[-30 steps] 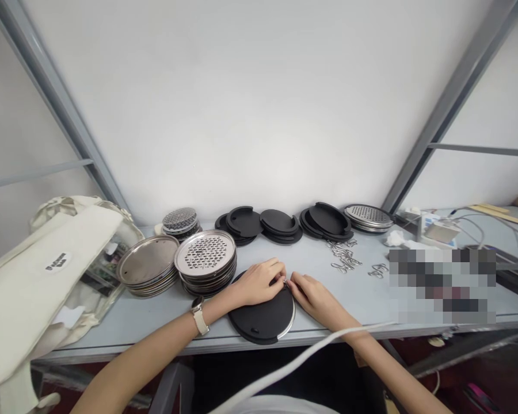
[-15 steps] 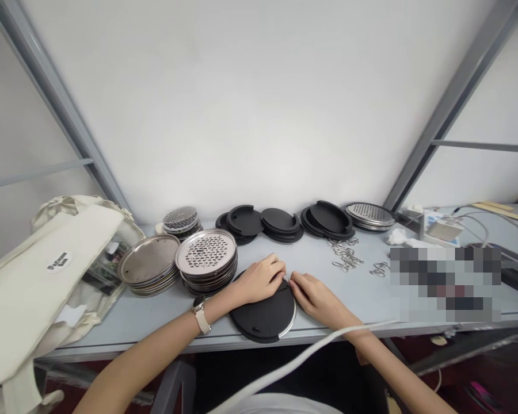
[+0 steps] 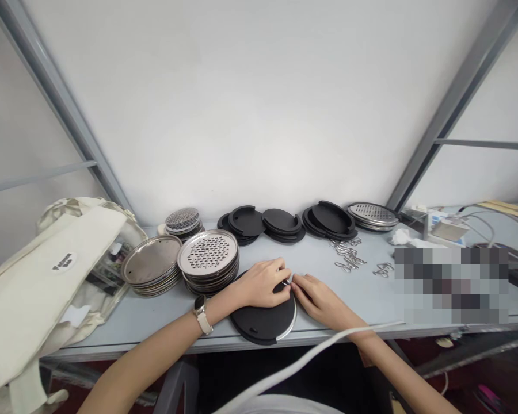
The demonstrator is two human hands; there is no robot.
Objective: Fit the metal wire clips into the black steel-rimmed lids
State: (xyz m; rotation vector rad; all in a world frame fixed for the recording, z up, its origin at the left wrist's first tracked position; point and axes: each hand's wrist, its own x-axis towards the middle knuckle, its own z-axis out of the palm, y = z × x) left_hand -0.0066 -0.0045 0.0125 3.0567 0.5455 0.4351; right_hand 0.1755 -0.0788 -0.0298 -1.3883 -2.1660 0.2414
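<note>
A round black disc (image 3: 265, 322) lies flat at the table's front edge, with a silver metal rim (image 3: 292, 323) showing along its right side and a small slot near its front. My left hand (image 3: 261, 284) rests over the disc's far part, fingers bent and closed on a small shiny wire clip (image 3: 286, 282). From the right, my right hand (image 3: 322, 299) pinches the clip's other side at the disc's edge. Fingers cover most of the clip. Similar loose wire clips (image 3: 347, 253) lie beyond my right hand.
Left of the disc stand a stack of perforated metal grater plates (image 3: 208, 253) and a stack of plain metal plates (image 3: 152, 259). Black discs (image 3: 280, 221) line the wall. A cream bag (image 3: 86, 247) sits at left; a white cable (image 3: 302, 356) crosses in front.
My left fingers have shifted slightly on the clip, and more of its metal shows between the hands. The disc stays in place; the view has moved a little.
</note>
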